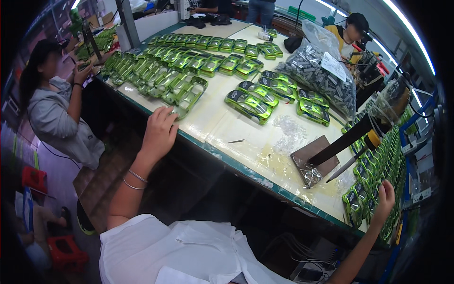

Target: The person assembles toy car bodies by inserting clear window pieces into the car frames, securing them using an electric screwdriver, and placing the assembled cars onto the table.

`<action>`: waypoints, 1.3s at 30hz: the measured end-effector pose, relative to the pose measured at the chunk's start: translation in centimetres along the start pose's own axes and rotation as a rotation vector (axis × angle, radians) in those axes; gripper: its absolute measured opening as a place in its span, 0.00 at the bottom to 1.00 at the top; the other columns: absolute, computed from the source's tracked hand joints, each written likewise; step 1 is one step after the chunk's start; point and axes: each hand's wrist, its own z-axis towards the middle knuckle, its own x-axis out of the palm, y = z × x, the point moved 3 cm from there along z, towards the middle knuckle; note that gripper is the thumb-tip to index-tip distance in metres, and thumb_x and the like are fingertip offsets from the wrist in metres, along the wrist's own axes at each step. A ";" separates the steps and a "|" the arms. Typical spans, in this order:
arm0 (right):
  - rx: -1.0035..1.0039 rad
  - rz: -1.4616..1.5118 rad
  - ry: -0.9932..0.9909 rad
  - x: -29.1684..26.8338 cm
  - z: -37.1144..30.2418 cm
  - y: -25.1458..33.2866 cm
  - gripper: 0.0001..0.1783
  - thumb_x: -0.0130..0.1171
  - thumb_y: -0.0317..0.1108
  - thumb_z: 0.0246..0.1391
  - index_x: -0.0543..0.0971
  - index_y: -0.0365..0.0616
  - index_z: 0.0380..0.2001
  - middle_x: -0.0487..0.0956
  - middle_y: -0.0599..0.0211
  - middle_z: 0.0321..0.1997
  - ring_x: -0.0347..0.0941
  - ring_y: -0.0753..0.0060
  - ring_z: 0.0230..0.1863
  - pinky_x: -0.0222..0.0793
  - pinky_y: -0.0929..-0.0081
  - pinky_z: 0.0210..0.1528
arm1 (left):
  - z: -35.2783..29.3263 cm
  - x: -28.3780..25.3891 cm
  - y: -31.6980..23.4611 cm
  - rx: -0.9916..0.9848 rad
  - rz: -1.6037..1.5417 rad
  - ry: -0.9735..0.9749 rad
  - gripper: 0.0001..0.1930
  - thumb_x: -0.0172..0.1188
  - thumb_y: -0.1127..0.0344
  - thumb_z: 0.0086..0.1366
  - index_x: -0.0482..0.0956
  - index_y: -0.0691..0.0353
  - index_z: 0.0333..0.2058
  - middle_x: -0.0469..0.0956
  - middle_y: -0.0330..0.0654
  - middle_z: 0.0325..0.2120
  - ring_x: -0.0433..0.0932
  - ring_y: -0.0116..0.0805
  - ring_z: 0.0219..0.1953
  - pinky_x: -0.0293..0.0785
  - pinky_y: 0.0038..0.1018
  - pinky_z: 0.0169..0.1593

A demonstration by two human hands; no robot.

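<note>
Head view: left hand (160, 133) hides part of green shell (191, 97); neither grip is discernible.

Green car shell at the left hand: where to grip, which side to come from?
Probably the near end of the green car shell, from the table edge: that end faces the left hand, while neighbouring shells crowd its left side.
</note>
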 end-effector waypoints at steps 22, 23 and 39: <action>-0.605 0.158 0.406 20.8 -20.0 17.7 0.40 0.68 0.33 0.25 0.62 0.41 0.47 0.66 0.52 0.46 0.65 0.53 0.45 0.62 0.64 0.45 | -0.8 -2.5 -14.5 -0.530 -1.891 0.746 0.08 0.47 0.65 0.61 0.67 0.65 0.31 0.67 0.35 0.29 0.64 0.18 0.32 0.61 0.15 0.36; -0.579 0.154 0.408 21.1 -20.2 17.2 0.39 0.67 0.32 0.27 0.62 0.42 0.48 0.68 0.53 0.44 0.67 0.55 0.42 0.64 0.66 0.42 | -1.1 -1.8 -15.3 -0.508 -1.911 0.863 0.08 0.47 0.64 0.61 0.67 0.64 0.32 0.67 0.33 0.29 0.64 0.17 0.32 0.61 0.15 0.36; 0.464 0.759 0.741 19.4 -23.3 9.8 0.42 0.66 0.27 0.31 0.55 0.36 0.51 0.69 0.60 0.40 0.69 0.73 0.40 0.66 0.76 0.42 | 6.5 9.6 -17.6 0.611 -0.558 0.523 0.09 0.53 0.75 0.50 0.72 0.64 0.33 0.69 0.47 0.36 0.68 0.42 0.40 0.64 0.30 0.44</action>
